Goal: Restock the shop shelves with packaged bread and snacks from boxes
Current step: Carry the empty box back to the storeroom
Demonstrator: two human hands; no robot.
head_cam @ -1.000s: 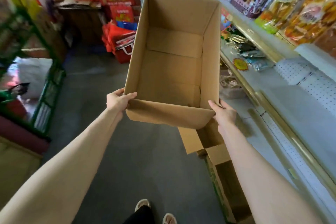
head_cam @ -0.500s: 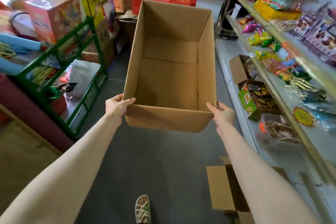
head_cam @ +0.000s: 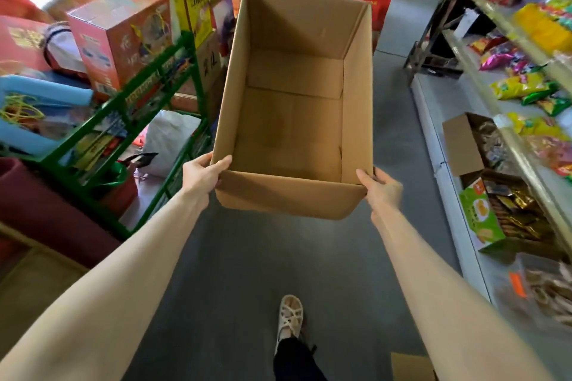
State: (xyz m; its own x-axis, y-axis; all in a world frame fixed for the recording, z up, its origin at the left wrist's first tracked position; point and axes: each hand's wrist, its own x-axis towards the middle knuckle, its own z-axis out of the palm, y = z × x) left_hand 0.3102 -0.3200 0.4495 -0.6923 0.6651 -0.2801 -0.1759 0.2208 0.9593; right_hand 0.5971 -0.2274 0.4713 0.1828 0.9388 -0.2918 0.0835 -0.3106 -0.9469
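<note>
— Starting at the left, what stood there?

— A green metal rack (head_cam: 123,114) crowded with goods. A red printed carton (head_cam: 123,37) rose behind its top rail, and a white bag (head_cam: 168,139) lay low down just beside its near post.

— And the left hand?

— The left hand (head_cam: 201,175) gripped the near left corner of the cardboard box (head_cam: 294,120), thumb hooked over the rim and fingers on the outer wall.

— Where was the box itself?

— It was held up in the air over the grey floor (head_cam: 247,257) of the aisle, between the rack and the shelving. Its open top faced upward, its bare bottom was in plain view, and its near flap was folded down outward.

— The right hand?

— The right hand (head_cam: 382,187) clasped the near right corner the same way, thumb on the rim and fingers curled round the outside.

— Anything lower down?

— One foot in a pale woven sandal (head_cam: 290,315) was on the floor between the forearms.

— And far right?

— The shop shelves (head_cam: 433,108) ran along the aisle. Bright snack packets (head_cam: 517,86) sat on the upper tiers, and a green open carton (head_cam: 479,219) of wrapped snacks sat on the lowest.
</note>
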